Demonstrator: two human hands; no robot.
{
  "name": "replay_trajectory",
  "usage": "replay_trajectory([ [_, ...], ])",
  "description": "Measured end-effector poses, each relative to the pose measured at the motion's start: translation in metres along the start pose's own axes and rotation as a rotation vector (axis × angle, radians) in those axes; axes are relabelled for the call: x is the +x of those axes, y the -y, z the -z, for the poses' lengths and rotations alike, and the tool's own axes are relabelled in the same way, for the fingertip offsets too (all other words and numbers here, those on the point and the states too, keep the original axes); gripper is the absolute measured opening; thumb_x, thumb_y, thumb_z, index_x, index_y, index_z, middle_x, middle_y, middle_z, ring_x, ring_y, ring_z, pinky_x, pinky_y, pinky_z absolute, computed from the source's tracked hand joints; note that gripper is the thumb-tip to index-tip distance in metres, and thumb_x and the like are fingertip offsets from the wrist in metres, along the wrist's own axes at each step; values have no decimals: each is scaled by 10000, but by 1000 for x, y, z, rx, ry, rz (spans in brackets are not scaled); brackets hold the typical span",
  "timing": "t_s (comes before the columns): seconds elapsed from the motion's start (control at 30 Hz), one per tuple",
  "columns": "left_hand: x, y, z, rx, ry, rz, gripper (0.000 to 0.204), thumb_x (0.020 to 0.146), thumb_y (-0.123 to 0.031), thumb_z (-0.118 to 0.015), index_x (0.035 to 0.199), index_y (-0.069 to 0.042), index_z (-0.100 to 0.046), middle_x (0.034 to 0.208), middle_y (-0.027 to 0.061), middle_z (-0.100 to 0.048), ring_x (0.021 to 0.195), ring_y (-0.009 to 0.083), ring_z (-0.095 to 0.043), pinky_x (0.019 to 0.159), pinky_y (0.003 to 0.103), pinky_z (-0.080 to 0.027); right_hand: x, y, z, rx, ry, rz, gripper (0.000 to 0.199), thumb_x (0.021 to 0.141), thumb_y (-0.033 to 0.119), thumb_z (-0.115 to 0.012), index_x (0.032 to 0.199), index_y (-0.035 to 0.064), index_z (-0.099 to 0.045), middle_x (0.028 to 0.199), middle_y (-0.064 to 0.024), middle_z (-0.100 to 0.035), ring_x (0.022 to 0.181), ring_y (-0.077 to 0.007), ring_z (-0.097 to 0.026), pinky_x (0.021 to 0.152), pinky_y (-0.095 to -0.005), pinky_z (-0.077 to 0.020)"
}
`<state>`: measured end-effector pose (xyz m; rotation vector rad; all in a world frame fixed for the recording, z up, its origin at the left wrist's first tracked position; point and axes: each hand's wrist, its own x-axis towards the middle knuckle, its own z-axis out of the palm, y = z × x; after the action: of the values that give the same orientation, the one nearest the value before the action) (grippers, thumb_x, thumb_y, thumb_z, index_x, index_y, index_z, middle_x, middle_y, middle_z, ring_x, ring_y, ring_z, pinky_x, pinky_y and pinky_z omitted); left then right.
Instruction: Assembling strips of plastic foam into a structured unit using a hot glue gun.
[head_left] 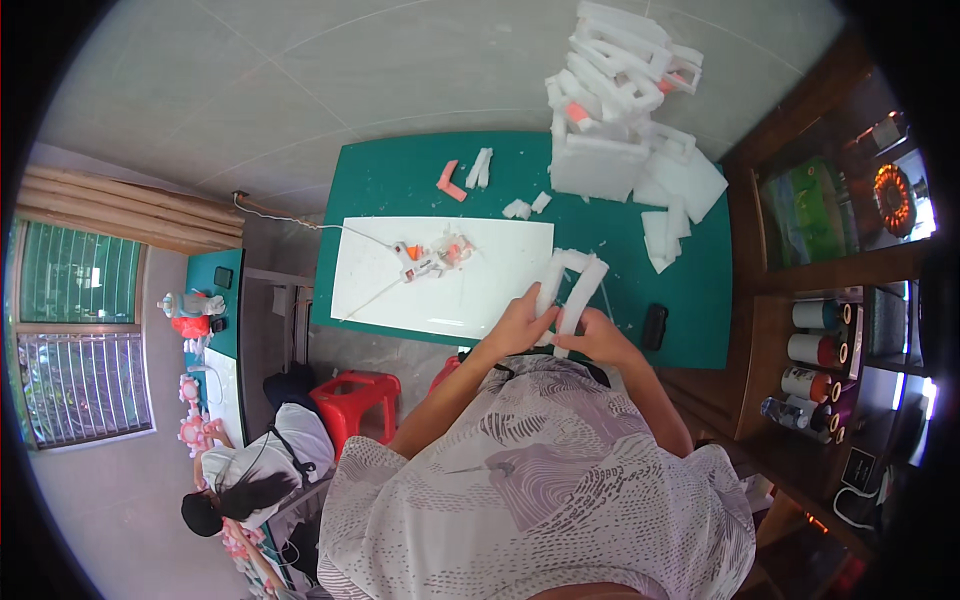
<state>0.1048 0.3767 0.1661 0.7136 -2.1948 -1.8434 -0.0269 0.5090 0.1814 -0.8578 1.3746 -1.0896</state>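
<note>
Between my hands, over the table's front edge, is a white foam frame (581,262) made of joined strips with an opening in its middle. My left hand (523,318) is closed around its left strip. The right strip is gripped near its lower end by my right hand (597,338). To the left, a white hot glue gun (415,262) with an orange part lies on a white board (380,300), beside a small heap of glue scraps (455,250). A glue stick or cord end runs from it toward the board's corner; I cannot tell which.
A tall pile of white foam frames and blocks (600,160) stands at the green table's (400,165) back right, with foam sheets (690,185) beside it. Pink foam (451,182) and white strips (480,168) lie behind the board. A black phone-like object (655,327) is at right. Red stools (358,400) and another person (265,465) are at left.
</note>
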Motion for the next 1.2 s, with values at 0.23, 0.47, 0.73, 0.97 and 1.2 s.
replay_trajectory([
  [0.23,-18,-5,104,114,-22,232,216,829,-57,-573,1017,-43,-467,839,116,-645,653,136,-585,564,260,-466,-8,12,22,158,-3,-155,274,716,119,-659,954,5,-586,763,-31,-557,701,-112,-548,676,-301,-466],
  [0.47,-27,-10,180,315,240,120,312,790,-198,-637,996,-25,-479,696,217,-578,610,339,-586,565,379,-431,57,52,-35,-76,94,-80,428,758,73,-642,1161,32,-504,767,-28,-548,738,-118,-550,715,-260,-464],
  [0.73,-37,33,208,218,211,-108,702,762,-210,-694,1335,-42,-325,1074,193,-565,986,331,-562,839,387,-428,130,63,-124,-144,-393,17,364,844,167,-606,1152,83,-431,701,-30,-533,587,-84,-505,556,-236,-406],
  [0.97,-3,9,237,254,184,-376,413,805,-164,-647,1159,-36,-479,1033,165,-579,933,324,-583,754,355,-466,153,85,-141,191,-212,-83,280,901,277,-521,1062,59,-449,587,-32,-500,518,-96,-472,495,-261,-370],
  [1.2,-27,-13,284,518,342,-480,239,796,-168,-615,997,-65,-536,792,98,-503,649,302,-562,512,380,-449,156,147,-146,-203,92,-190,211,924,224,-459,1053,67,-513,600,-51,-514,462,-90,-441,478,-259,-356],
])
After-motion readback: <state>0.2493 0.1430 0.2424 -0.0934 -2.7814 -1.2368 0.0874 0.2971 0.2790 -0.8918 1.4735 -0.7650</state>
